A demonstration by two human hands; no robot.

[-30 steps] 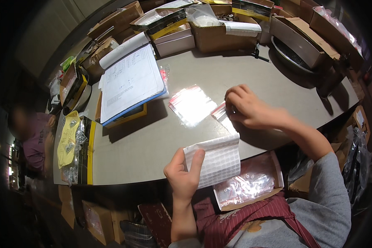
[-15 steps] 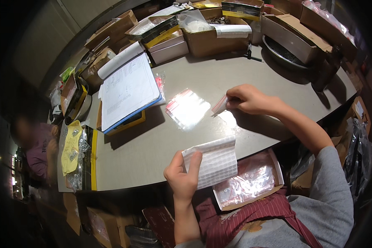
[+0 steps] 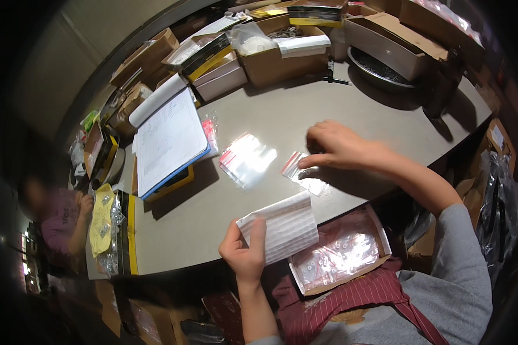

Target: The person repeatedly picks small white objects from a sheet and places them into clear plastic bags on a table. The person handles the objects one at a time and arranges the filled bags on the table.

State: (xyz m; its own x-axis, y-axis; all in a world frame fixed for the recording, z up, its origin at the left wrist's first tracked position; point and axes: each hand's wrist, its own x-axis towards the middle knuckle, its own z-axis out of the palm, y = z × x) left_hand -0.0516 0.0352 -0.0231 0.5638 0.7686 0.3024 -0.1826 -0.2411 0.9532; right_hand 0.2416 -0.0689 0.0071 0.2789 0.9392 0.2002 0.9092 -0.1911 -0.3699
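Note:
My left hand [image 3: 244, 251] grips a white sheet of small round stickers [image 3: 283, 227] by its left edge, thumb on top. The sheet hangs over the table's front edge, slightly bent. My right hand [image 3: 335, 145] is over the table, its thumb stretched apart from the curled fingers. The thumb tip is at a small clear zip bag [image 3: 305, 175] with a red-striped top, lying flat; whether it presses on the bag I cannot tell. Left of it lies a stack of similar zip bags [image 3: 247, 158], bright with glare.
Below the table edge, an open carton [image 3: 342, 253] holds filled clear bags. A clipboard with papers [image 3: 172, 141] stands at the left. Boxes [image 3: 282, 54], a black marker [image 3: 338, 81] and a round metal pan [image 3: 380, 72] line the back. Another person [image 3: 63, 215] sits at far left.
My right hand has put the small zip bag down on the table and loosened its pinch. The sticker sheet in my left hand has tilted slightly. The whole view has shifted a little.

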